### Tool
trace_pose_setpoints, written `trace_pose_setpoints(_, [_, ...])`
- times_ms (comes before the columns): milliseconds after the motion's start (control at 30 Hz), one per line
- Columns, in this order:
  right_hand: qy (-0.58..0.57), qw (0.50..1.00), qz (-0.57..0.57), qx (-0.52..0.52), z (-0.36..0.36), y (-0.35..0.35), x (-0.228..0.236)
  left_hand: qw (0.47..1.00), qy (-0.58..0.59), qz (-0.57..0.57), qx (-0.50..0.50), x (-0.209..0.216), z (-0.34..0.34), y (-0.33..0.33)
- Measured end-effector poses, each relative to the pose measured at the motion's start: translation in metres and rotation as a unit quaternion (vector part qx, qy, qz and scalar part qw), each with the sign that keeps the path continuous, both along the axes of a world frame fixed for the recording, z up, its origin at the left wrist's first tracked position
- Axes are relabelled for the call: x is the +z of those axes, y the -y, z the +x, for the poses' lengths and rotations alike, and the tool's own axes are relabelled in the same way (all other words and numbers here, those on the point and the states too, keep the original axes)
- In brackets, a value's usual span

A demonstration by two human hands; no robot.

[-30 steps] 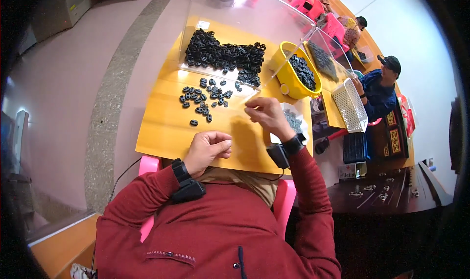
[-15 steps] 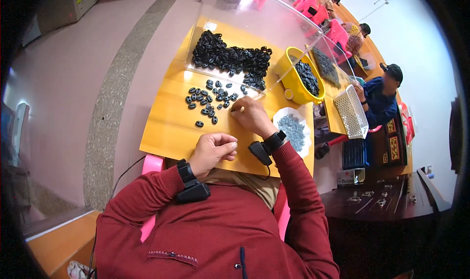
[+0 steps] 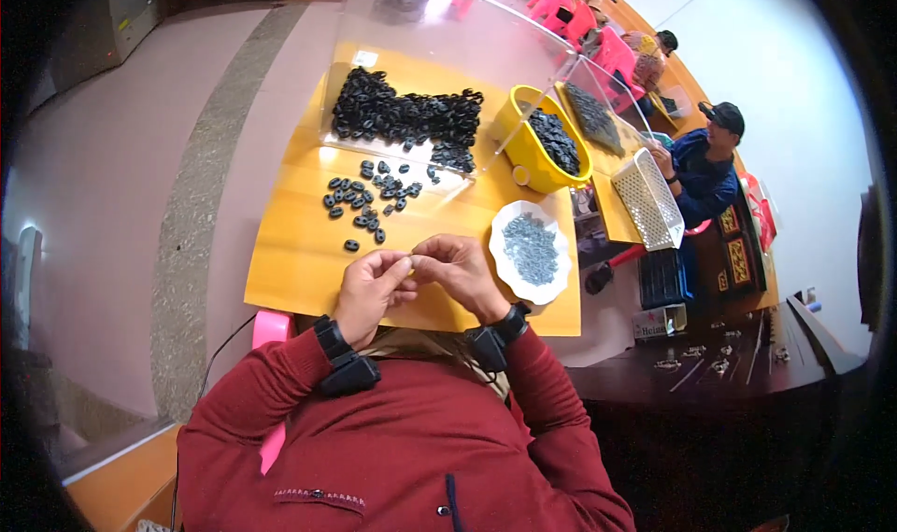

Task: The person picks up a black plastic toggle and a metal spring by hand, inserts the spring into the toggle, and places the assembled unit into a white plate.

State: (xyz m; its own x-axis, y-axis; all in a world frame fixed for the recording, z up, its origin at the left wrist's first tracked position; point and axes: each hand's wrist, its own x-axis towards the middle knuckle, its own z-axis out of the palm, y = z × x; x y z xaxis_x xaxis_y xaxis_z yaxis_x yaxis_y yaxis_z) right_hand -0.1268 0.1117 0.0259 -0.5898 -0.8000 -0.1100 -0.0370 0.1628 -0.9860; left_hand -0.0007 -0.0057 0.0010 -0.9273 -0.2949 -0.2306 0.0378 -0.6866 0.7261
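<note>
The camera sits up on the person's head and looks down and a bit forward. It is quite near: the red sweater [image 3: 392, 439] fills the bottom middle of the frame, and the hands [image 3: 364, 294] show big near the centre. The desk [image 3: 294, 275] is in the middle, seen from above. The view is very wide, with the floor [image 3: 112, 205] at the left and a white wall [image 3: 794, 158] at the right. The pink chairs [image 3: 614, 54] at the upper right look small, far off and tipped. Straight edges bend near the dark, round rim.

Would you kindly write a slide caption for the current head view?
Left hand and right hand close together near loose black pieces and a white dish.
</note>
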Motion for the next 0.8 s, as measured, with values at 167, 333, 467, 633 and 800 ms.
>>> trace_pose_setpoints(167, [0.083, 0.995, -0.047, -0.011, 0.008, -0.009, 0.005, 0.999, 0.022, -0.029, -0.005, 0.007, 0.004, -0.001])
trace_pose_setpoints(333, [0.057, 0.997, -0.052, -0.010, 0.014, -0.018, 0.008, 0.999, 0.009, -0.033, -0.015, 0.005, 0.004, -0.001])
trace_pose_setpoints(467, [-0.074, 0.996, -0.009, -0.048, 0.008, -0.031, 0.017, 0.999, 0.023, -0.015, -0.017, 0.005, 0.004, 0.000])
trace_pose_setpoints(633, [-0.346, 0.926, 0.067, -0.134, -0.039, -0.080, 0.018, 0.999, 0.021, -0.018, -0.029, 0.004, 0.001, 0.001])
trace_pose_setpoints(800, [-0.506, 0.828, 0.221, -0.095, -0.059, -0.110, 0.018, 0.999, 0.025, -0.012, -0.017, -0.002, 0.002, 0.002])
